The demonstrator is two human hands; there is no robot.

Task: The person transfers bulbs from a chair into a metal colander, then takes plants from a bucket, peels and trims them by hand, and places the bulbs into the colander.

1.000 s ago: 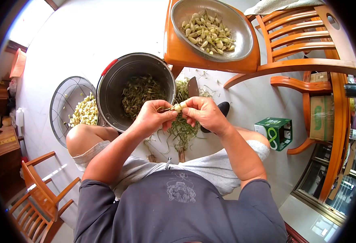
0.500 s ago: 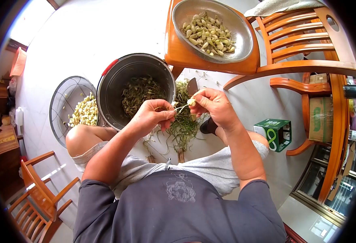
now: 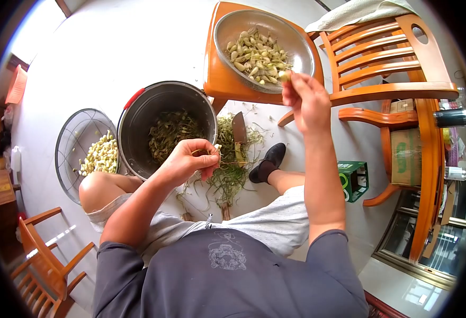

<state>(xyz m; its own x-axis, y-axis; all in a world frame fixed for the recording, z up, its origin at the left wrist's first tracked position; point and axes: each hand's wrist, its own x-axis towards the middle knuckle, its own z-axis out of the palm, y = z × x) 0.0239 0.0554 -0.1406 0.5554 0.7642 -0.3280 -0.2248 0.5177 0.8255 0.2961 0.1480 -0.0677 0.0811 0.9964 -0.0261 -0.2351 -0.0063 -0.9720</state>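
Note:
My right hand (image 3: 308, 98) is raised at the near right edge of the metal colander (image 3: 301, 45), pinching a small pale onion-like bulb (image 3: 284, 76). Inside that colander lies a heap of similar bulbs (image 3: 257, 55) with thin stems. Closed fingertips of my left hand (image 3: 193, 159) grip a pale strand of stem (image 3: 217, 150) beside the dark bucket (image 3: 132, 124). Withered stalks and leaves (image 3: 175, 132) fill the bucket's bottom. On the floor to the left, a wire basket (image 3: 70, 159) contains whiter, cleaned bulbs (image 3: 100, 152).
A cleaver (image 3: 239, 127) rests on green stalks (image 3: 230, 177) on the floor between my legs. An orange wooden seat (image 3: 212, 71) supports the colander. Wooden chairs (image 3: 381, 69) stand at right and lower left. A green box (image 3: 354, 179) sits near my right knee.
My right hand has moved up and away from my left hand, carrying the bulb to the colander. The left hand stays above the bucket's near side. The camera view has shifted slightly.

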